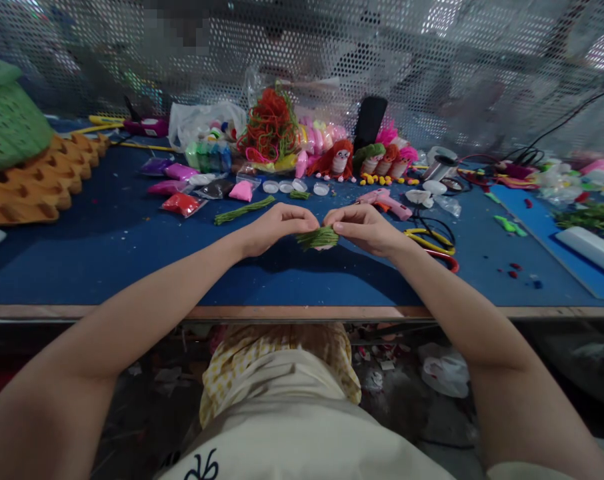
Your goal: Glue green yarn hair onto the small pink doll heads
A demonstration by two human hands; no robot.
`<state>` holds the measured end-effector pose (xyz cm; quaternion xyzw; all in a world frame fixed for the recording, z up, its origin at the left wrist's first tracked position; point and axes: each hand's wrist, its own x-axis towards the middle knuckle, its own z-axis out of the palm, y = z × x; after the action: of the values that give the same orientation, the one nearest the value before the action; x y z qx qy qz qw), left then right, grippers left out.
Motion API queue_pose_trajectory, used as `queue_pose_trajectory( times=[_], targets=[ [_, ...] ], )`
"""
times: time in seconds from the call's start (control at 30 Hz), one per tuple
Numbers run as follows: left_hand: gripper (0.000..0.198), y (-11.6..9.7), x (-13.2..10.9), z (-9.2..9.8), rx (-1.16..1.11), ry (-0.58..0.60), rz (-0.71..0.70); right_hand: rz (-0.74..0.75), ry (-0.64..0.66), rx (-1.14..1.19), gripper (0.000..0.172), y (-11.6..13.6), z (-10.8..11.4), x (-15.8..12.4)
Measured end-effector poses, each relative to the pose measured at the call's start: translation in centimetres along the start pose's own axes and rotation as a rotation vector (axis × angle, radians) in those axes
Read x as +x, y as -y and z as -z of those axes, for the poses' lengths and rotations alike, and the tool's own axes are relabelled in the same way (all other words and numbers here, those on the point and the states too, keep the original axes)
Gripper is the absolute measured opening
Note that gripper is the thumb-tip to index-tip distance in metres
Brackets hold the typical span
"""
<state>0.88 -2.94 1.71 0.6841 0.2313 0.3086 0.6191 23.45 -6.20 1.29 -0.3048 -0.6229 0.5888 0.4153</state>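
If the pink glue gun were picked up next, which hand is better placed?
Probably the right hand: the pink glue gun lies just beyond it, while the left hand is farther off. Both hands hold the green yarn piece, though, so the right would need to let go first.

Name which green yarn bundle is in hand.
The front bundle, between left hand and right hand; the long bundle and short bundle lie on the table.
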Motion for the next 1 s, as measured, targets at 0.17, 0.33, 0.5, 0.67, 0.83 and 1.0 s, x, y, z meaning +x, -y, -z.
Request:
queue_pose_trajectory(
  times=[0.17,0.33,0.5,0.67,0.83,1.0],
  targets=[
    [0.020,-0.16,-0.07,-0.08,0.118,0.031,-0.007,-0.016,0.017,-0.023,0.024,-0.21,0.02,0.03],
    [0.017,-0.15,-0.03,-0.14,0.113,0.026,-0.002,0.007,0.033,-0.007,0.022,-0.08,-0.08,0.03],
    [0.016,-0.24,-0.09,-0.31,0.100,0.025,-0.001,0.012,0.041,0.007,0.022,0.12,-0.20,-0.05],
    [0.015,-0.26,-0.16,-0.30,0.052,0.025,0.000,0.013,0.034,0.015,0.024,0.15,-0.21,-0.09],
    [0.018,-0.33,-0.28,-0.26,0.006,0.047,-0.011,-0.001,0.012,0.028,0.025,0.10,-0.17,-0.07],
    [0.020,-0.41,-0.46,-0.31,0.039,0.075,-0.020,0.007,0.035,0.030,0.025,0.11,-0.18,-0.12]
  ],
)
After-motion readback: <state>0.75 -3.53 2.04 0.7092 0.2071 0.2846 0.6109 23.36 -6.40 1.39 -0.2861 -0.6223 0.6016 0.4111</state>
